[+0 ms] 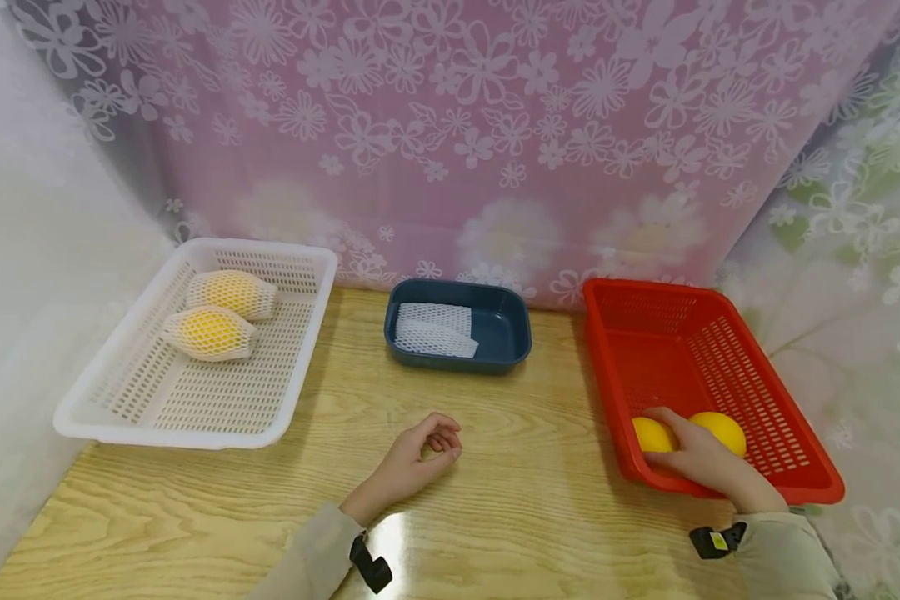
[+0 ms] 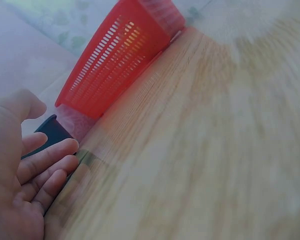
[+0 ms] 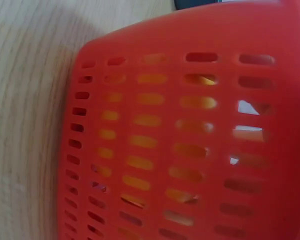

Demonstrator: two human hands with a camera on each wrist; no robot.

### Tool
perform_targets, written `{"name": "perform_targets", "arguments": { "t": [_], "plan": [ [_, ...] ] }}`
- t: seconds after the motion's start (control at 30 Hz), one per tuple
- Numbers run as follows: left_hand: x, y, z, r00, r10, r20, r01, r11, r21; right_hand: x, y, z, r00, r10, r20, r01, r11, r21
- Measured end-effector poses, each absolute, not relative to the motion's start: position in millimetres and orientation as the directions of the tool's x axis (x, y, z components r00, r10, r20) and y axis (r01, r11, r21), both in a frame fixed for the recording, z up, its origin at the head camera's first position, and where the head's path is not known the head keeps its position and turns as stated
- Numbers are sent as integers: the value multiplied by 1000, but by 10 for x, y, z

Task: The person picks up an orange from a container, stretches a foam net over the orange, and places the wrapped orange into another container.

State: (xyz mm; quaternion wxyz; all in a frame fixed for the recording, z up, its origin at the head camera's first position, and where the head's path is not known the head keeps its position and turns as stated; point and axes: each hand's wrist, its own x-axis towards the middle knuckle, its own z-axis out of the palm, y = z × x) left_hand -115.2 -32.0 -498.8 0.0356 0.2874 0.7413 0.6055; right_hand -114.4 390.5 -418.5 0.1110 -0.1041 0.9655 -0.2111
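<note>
In the head view my right hand [image 1: 696,450] reaches over the near rim of the red basket [image 1: 607,375]. Its thumb and fingers curl round a yellow fruit [image 1: 651,435] in the near left corner. A second yellow fruit [image 1: 720,432] lies just right of that hand. The right wrist view shows the basket wall [image 3: 160,30], with yellow behind its slots; the hand is hidden there. My left hand [image 1: 412,458] rests loosely curled over the table, holding nothing. In the left wrist view its fingers [image 2: 50,160] are relaxed.
At the left stands a white basket [image 1: 311,333] with two yellow fruits [image 1: 210,333] in white foam nets. A dark blue tray [image 1: 506,333] at the back middle holds white foam nets [image 1: 435,329]. All stand on a wooden table [image 1: 525,500] before a floral curtain.
</note>
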Motion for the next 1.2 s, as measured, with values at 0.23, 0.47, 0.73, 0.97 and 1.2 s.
{"name": "perform_targets", "arguments": {
  "t": [0.23,0.47,0.73,0.97,1.2],
  "plan": [
    [-1151,-323,-5006,-833,457,313,396,98,913,-1203,3899,-4210,-933,-238,-269,-110,903,-416],
    [-1221,-293,-5221,-840,453,300,383,101,918,-1174,3907,-4155,-956,-206,-210,-105,906,-411],
    [-1288,-319,-5393,-842,463,276,351,83,933,-1093,3917,-3935,-987,-97,-131,-36,912,-409],
    [-1276,-321,-5368,-839,469,276,351,78,933,-984,3782,-3627,-999,24,29,9,895,-447],
    [-1277,-319,-5369,-835,476,276,351,75,933,-882,3577,-3380,-986,64,152,-18,874,-485]
  ]
}}
